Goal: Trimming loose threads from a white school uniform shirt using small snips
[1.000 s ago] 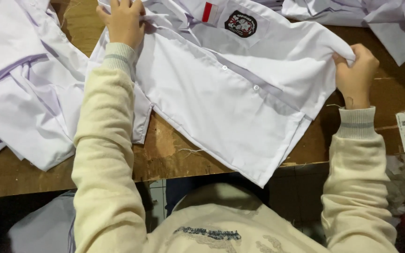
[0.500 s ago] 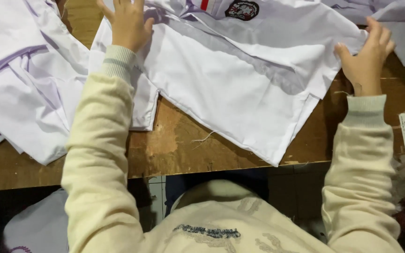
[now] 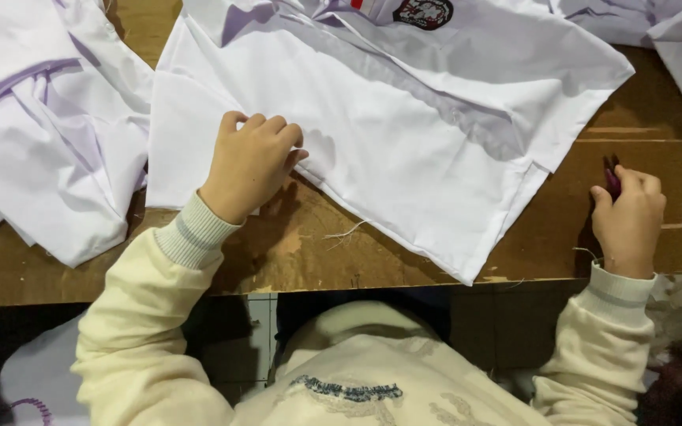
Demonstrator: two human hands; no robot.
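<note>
Left hand [image 3: 250, 162] curled on white shirt [image 3: 404, 150]

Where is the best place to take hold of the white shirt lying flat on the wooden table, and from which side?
Probably the hem corner of the white shirt, approached from the table's near edge: it points toward the person, lies free, between left hand and right hand.
</note>
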